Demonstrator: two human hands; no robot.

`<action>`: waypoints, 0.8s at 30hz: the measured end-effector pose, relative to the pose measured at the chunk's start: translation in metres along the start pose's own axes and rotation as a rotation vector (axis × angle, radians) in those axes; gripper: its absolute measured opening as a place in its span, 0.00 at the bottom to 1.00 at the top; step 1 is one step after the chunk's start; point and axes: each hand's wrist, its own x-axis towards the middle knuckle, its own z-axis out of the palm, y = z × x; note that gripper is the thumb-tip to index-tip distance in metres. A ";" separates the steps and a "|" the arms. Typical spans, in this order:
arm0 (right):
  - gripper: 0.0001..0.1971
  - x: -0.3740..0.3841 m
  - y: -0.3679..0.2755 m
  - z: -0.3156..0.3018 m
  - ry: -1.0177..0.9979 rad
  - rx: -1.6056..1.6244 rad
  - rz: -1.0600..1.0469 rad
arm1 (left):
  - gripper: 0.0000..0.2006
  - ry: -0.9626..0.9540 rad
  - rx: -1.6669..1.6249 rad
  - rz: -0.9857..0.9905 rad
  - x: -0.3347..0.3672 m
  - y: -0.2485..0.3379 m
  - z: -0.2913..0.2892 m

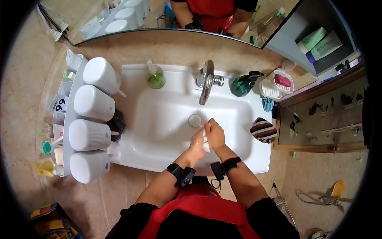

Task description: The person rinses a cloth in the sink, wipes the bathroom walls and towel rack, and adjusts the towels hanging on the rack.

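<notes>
Red apron (199, 204) nearest the head camera, black sleeve (135, 217) at its left; bare forearms reach over a white sink (159, 135). Left hand (195, 145) and right hand (215, 134) meet over the basin, just nearer the body than the round drain (194, 120). Small white object (205, 140), kind unclear, between the two hands: right fingers curled over it, left fingers closed against its other side, tips partly hidden. Left skin wet, sudsy. Curved chrome faucet (207, 81) beyond, dark green bottle (242, 85) to its right, four white cups (94, 102) along the left wall
</notes>
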 end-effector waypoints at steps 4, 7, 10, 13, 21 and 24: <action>0.13 -0.008 0.000 0.007 0.086 0.007 -0.179 | 0.16 0.046 -0.060 -0.116 -0.010 0.015 0.006; 0.12 -0.015 0.008 0.014 0.006 -0.083 -0.153 | 0.16 0.031 -0.075 -0.071 -0.023 0.021 0.014; 0.11 0.015 0.034 0.002 -0.003 -0.061 -0.079 | 0.17 0.176 0.179 -0.140 -0.025 0.029 0.024; 0.13 0.028 0.056 -0.010 -0.124 0.428 0.002 | 0.26 0.006 0.359 -0.113 -0.015 0.048 0.023; 0.09 0.032 0.046 -0.021 -0.278 1.088 0.333 | 0.31 0.161 0.526 0.007 -0.005 0.060 0.018; 0.07 0.032 0.030 -0.017 -0.075 0.838 0.031 | 0.30 -0.022 0.164 -0.109 -0.012 0.050 0.014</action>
